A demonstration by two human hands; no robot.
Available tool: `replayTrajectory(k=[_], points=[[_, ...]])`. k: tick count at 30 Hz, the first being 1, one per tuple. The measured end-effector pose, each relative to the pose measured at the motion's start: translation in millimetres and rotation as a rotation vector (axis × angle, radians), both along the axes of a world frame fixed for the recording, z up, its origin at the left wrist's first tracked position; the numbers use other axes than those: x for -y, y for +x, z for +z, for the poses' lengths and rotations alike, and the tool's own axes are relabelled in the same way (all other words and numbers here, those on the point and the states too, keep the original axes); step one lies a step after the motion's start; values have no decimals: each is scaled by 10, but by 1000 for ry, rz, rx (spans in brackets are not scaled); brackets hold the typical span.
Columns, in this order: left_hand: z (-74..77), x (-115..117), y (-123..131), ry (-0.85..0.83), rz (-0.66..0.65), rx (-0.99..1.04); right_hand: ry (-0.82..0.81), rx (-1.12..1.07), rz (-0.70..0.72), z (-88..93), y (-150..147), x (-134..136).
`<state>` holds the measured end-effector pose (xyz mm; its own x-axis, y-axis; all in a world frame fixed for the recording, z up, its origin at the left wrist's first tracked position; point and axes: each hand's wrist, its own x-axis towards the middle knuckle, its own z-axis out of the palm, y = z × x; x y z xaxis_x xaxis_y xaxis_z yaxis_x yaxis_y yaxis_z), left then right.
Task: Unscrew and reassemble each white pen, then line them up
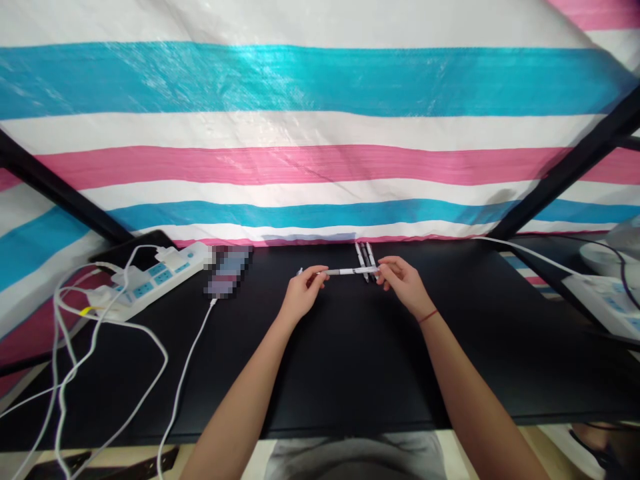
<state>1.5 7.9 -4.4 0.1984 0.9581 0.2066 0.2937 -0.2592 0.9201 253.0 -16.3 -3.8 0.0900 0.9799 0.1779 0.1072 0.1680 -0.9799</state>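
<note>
Between my two hands a slim white and grey pen [347,271] is stretched sideways above the black table [350,353]. The fingertips of my left hand [304,288] pinch its left end, and a small tip pokes out beyond them. At the other end, my right hand [401,283], with a thin red string at the wrist, grips the pen between thumb and fingers. Just behind it, several similar white pens [364,257] lie side by side, pointing away from me. The held pen partly covers them.
To the left lie a white power strip [155,283] with plugs and looping white cables [163,350], and a pixelated phone [227,270] on a charging cable. Another power strip [605,303] is at the far right. A striped sheet [320,167] and black frame bars [560,170] close off the back.
</note>
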Motion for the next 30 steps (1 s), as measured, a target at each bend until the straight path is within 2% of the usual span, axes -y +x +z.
replayTrajectory(k=[4,10,15,19,23,27,30], points=[[-1,-2,0,9,-1,0,45,17,30,10,16,4],[49,53,22,79,-2,-86,55,152,-8,-4,17,20],[76,99,46,129,30,-92,19,83,-5,-16,-38,28],[10,99,91,36,2,28,-31,-127,-76,6,-114,25],[-49,98,161,-69,-22,117,-92,-290,-53,54,-134,27],[-29,131,229,-209,-78,188,-72,-349,10,95,-106,46],[12,191,269,-258,-161,169,-37,-331,52,110,-100,62]])
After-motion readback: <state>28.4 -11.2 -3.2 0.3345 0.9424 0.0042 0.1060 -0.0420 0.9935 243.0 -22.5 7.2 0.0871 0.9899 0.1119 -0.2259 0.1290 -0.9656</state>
